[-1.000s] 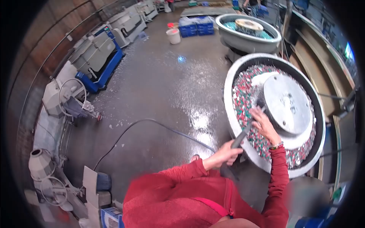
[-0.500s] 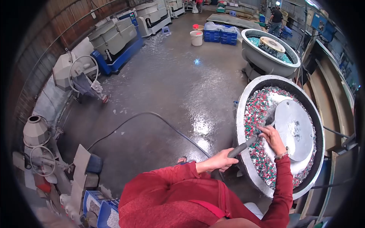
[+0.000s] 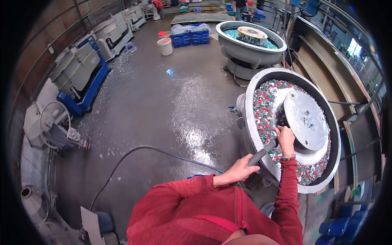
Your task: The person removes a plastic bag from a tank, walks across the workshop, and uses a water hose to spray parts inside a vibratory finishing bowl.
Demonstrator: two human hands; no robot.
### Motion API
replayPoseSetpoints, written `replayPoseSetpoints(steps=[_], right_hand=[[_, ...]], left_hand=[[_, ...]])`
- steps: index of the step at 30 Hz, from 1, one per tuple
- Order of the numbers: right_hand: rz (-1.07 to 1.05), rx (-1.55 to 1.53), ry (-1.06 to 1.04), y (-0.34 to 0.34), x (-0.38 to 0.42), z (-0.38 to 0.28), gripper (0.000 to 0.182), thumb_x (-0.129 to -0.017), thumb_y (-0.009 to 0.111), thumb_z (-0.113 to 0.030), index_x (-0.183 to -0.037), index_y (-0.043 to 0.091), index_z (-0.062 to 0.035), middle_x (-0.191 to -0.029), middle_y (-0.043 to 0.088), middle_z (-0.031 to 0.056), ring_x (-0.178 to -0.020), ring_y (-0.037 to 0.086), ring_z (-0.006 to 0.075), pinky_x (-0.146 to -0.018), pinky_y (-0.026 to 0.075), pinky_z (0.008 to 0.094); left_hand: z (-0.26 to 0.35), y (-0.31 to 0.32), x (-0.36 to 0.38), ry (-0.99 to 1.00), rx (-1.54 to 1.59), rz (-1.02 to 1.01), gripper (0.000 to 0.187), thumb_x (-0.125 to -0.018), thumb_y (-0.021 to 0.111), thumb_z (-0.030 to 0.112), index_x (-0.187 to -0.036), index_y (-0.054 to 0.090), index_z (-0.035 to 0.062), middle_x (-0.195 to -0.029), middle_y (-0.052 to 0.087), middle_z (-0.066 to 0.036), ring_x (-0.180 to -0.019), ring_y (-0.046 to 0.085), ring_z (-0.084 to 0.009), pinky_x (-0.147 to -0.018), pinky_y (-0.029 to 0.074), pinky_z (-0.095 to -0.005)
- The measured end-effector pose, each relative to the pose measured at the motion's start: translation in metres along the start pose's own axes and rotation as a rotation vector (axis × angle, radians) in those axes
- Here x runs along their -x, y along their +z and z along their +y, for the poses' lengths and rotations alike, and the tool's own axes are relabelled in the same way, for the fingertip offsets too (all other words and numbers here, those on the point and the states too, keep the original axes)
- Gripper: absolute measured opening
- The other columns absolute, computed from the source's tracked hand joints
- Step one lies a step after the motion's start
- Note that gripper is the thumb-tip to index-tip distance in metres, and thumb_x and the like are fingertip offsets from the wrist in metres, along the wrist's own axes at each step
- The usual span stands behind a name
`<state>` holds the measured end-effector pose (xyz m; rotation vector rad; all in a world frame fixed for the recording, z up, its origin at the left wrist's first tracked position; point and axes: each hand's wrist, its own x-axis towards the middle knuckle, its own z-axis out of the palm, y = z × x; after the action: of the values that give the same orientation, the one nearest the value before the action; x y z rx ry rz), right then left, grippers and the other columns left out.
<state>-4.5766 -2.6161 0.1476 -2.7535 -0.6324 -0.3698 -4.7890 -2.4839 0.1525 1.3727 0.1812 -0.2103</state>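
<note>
My left hand is wrapped around the grey sleeve of a hose, which points up and right over the rim of a round tub. At the hose's front end my right hand is closed, thumb toward the left; its fingertips are partly hidden. Small red, green and whitish pieces fill the tub's ring, with white foam on part of them. A round metal cover sits in the tub's middle, just beyond my right hand.
A second round tub with teal pieces stands behind. A black hose curves across the wet floor. Blue crates and a white bucket stand farther back. Machines line the left wall. Two people are in the background.
My right hand's fingers, spread near the hose's end before, are now closed there. The view has turned right, so the tubs appear farther left. My left hand keeps its hold.
</note>
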Motion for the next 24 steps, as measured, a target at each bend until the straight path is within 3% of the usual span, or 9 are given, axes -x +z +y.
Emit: replayPoseSetpoints(steps=[3, 6, 7, 9, 12, 13, 19, 23, 24], right_hand=[[0.017, 0.048, 0.027, 0.008, 0.006, -0.014, 0.027, -0.079, 0.06, -0.032, -0.086, 0.067, -0.0067, -0.075, 0.061, 0.0192, -0.073, 0.061, 0.0356, -0.062, 0.048, 0.0438], [0.205, -0.003, -0.063, 0.013, 0.016, -0.025, 0.026, -0.084, 0.054, -0.021, -0.107, 0.061, -0.0112, -0.08, 0.056, 0.0172, -0.077, 0.054, 0.0346, -0.068, 0.043, 0.0428], [0.289, -0.154, 0.003, 0.013, 0.022, -0.035, 0.031, -0.083, 0.055, -0.019, -0.112, 0.057, -0.0075, -0.089, 0.056, 0.0184, -0.082, 0.051, 0.0331, -0.073, 0.041, 0.0403], [0.519, -0.094, 0.095, 0.001, 0.047, -0.069, 0.045, -0.086, 0.052, -0.018, -0.13, 0.043, -0.0132, -0.104, 0.051, 0.0147, -0.09, 0.046, 0.0301, -0.082, 0.037, 0.0388], [0.594, -0.296, 0.323, 0.026, 0.096, -0.084, 0.045, -0.09, 0.047, -0.02, -0.132, 0.038, -0.0109, -0.106, 0.049, 0.0156, -0.095, 0.044, 0.0308, -0.088, 0.034, 0.0397], [0.624, -0.157, 0.329, 0.051, 0.115, -0.083, 0.047, -0.09, 0.047, -0.023, -0.133, 0.035, -0.0081, -0.106, 0.049, 0.0166, -0.097, 0.044, 0.032, -0.089, 0.034, 0.0411], [-0.024, -0.318, 0.539, 0.093, 0.211, -0.124, 0.048, -0.084, 0.052, -0.016, -0.129, 0.038, -0.0082, -0.105, 0.051, 0.0177, -0.097, 0.047, 0.0346, -0.083, 0.039, 0.0456], [-0.661, -0.221, 0.489, 0.141, 0.264, -0.135, 0.045, -0.076, 0.05, -0.005, -0.121, 0.051, -0.0126, -0.106, 0.058, 0.0161, -0.104, 0.049, 0.036, -0.088, 0.041, 0.0414], [-0.706, -0.264, 0.465, 0.155, 0.272, -0.133, 0.046, -0.075, 0.05, -0.004, -0.12, 0.052, -0.0131, -0.107, 0.058, 0.0164, -0.104, 0.05, 0.0354, -0.088, 0.041, 0.0409]], left_hand=[[-0.001, -0.026, 0.0, 0.017, -0.017, -0.053, 0.032, -0.084, 0.06, 0.019, -0.107, 0.042, 0.005, -0.055, 0.04, 0.002, -0.04, 0.036, -0.0057, -0.036, 0.028, -0.0223], [-0.007, -0.047, 0.002, 0.058, 0.01, -0.149, 0.038, -0.083, 0.06, 0.017, -0.112, 0.039, 0.0041, -0.056, 0.041, 0.002, -0.042, 0.037, -0.0056, -0.037, 0.029, -0.022], [0.003, -0.055, 0.008, 0.025, 0.071, -0.182, 0.04, -0.084, 0.06, 0.016, -0.115, 0.038, 0.0041, -0.057, 0.042, 0.002, -0.042, 0.037, -0.0056, -0.037, 0.029, -0.0223], [0.002, -0.077, 0.014, -0.016, 0.163, -0.253, 0.041, -0.084, 0.058, 0.016, -0.116, 0.036, 0.0046, -0.054, 0.041, 0.003, -0.038, 0.035, -0.0057, -0.035, 0.029, -0.0236], [0.008, -0.102, 0.021, -0.069, 0.259, -0.268, 0.037, -0.087, 0.053, 0.01, -0.118, 0.035, 0.0075, -0.053, 0.037, 0.004, -0.037, 0.032, -0.0044, -0.034, 0.025, -0.0221], [0.01, -0.111, 0.024, -0.089, 0.256, -0.255, 0.036, -0.087, 0.052, 0.008, -0.118, 0.034, 0.0086, -0.053, 0.035, 0.005, -0.037, 0.03, -0.0045, -0.034, 0.024, -0.0213], [0.016, -0.146, 0.043, -0.122, 0.276, -0.29, 0.035, -0.087, 0.05, 0.004, -0.12, 0.037, 0.0082, -0.05, 0.03, 0.005, -0.036, 0.026, -0.0036, -0.034, 0.022, -0.0202], [0.016, -0.161, 0.053, -0.081, 0.243, -0.322, 0.034, -0.087, 0.05, 0.004, -0.119, 0.039, 0.008, -0.05, 0.031, 0.005, -0.036, 0.026, -0.0029, -0.034, 0.022, -0.0196], [0.016, -0.165, 0.056, -0.078, 0.246, -0.313, 0.035, -0.087, 0.05, 0.004, -0.119, 0.039, 0.0079, -0.05, 0.032, 0.005, -0.036, 0.026, -0.0031, -0.034, 0.022, -0.0196]])
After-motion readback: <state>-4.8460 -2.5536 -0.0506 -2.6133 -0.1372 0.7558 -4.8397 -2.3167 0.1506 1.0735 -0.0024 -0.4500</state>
